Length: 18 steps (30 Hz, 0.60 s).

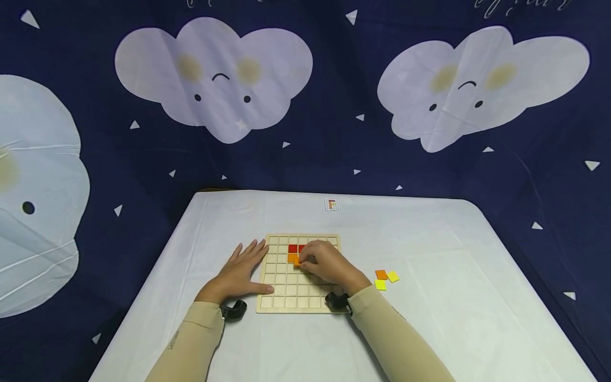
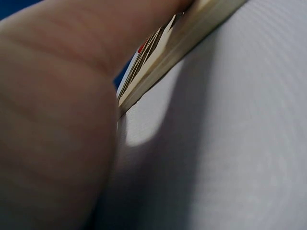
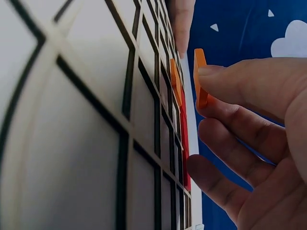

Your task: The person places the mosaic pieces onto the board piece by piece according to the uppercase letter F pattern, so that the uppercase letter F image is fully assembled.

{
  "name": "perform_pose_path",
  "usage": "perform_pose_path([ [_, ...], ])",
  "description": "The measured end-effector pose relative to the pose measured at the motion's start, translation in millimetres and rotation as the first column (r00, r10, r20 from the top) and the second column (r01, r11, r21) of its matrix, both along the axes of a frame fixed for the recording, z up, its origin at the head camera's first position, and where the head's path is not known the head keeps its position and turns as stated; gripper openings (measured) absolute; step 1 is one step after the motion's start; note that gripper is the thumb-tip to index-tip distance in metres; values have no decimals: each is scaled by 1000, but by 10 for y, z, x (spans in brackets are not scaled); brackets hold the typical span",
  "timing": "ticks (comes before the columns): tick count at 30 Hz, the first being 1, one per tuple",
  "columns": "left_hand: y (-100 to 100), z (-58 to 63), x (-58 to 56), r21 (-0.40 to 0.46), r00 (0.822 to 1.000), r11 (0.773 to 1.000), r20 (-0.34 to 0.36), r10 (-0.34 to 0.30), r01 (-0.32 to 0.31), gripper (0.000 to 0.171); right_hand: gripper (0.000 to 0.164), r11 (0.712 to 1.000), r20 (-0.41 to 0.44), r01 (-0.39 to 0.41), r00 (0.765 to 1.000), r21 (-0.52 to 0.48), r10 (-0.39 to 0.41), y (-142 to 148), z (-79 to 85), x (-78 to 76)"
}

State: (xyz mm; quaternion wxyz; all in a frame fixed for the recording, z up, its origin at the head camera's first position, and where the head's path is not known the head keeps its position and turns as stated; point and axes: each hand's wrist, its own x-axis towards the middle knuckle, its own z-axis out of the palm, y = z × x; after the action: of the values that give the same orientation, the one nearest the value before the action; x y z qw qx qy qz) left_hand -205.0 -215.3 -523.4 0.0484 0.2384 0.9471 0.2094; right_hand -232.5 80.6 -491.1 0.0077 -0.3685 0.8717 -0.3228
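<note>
A wooden grid board (image 1: 281,302) lies on the white table. My left hand (image 1: 241,270) rests along its left edge with fingers spread, the thumb at the lower left rim. My right hand (image 1: 326,261) is over the upper middle of the board. Between its thumb and index finger it pinches an orange square tile (image 3: 200,79), held just off the grid in the right wrist view. Two red tiles (image 1: 293,248) sit side by side in the grid, the right one partly covered by the hand. Another orange tile (image 1: 291,258) sits below the left red one.
Right of the board lie a loose orange tile (image 1: 381,275) and two yellow tiles (image 1: 393,277). A small pattern card (image 1: 332,205) with a coloured grid lies near the table's far edge. Behind the table (image 1: 444,254) hangs a dark blue cloth with clouds.
</note>
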Motion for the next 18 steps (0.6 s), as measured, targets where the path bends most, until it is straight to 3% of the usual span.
perform_pose_path([
  [8,-7,0,8,-3,1000,1000,-2,4,-4,126,7,998,-33,-54,998,27,55,-86,-27,1],
  [18,6,24,13,-7,1000,1000,-3,2,-2,126,7,997,-38,-53,998,63,56,-176,-52,36],
])
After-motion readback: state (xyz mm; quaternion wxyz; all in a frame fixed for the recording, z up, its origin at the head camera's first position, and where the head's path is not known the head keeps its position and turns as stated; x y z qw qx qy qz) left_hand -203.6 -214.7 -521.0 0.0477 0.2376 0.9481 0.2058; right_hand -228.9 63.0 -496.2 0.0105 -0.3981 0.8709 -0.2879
